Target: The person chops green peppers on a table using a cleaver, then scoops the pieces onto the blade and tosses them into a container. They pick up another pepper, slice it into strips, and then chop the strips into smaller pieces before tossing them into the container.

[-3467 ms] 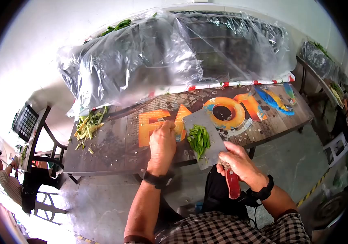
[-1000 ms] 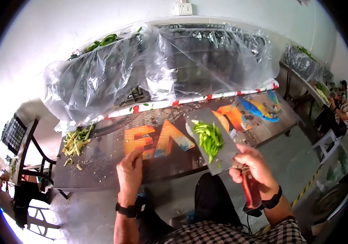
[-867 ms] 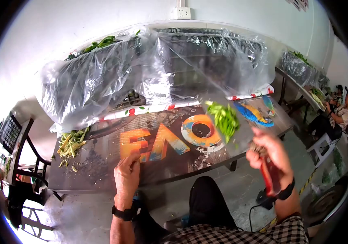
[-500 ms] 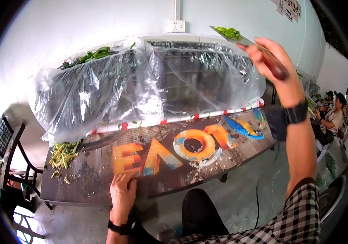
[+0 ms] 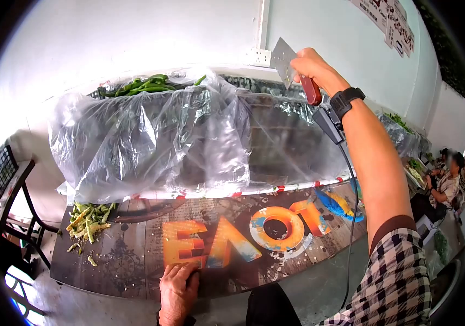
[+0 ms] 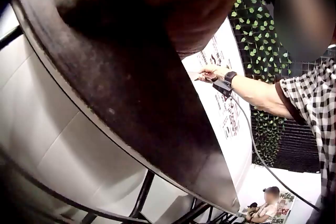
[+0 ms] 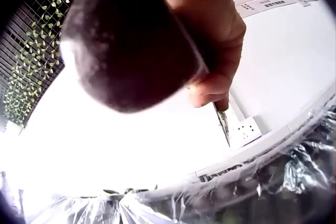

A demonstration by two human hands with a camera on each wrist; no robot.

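High above the back of the table, my right hand (image 5: 319, 69) grips the dark red handle (image 5: 311, 91) of a cleaver. Its grey blade (image 5: 283, 61) is tilted upright, with only small bits on the visible face. In the right wrist view the handle's end (image 7: 126, 40) looms close, the hand (image 7: 218, 27) wraps the handle, and the narrow blade edge (image 7: 224, 124) points down. My left hand (image 5: 178, 290) rests on the table's (image 5: 129, 261) front edge, fingers relaxed and holding nothing. Close up in the left wrist view, the hand (image 6: 194, 8) lies on the dark tabletop (image 6: 121, 98).
Crates under clear plastic (image 5: 151, 136) line the table's back, with green peppers (image 5: 153, 84) on top at left. Pale green trimmings (image 5: 88, 221) lie at the table's left end. A cable (image 5: 350, 228) hangs from my right wrist. A person (image 5: 447, 182) sits at far right.
My right hand has swung up and forward over the crates, and the blade has tipped. The chopped greens that lay on it no longer show there. My left hand stays by the table edge.
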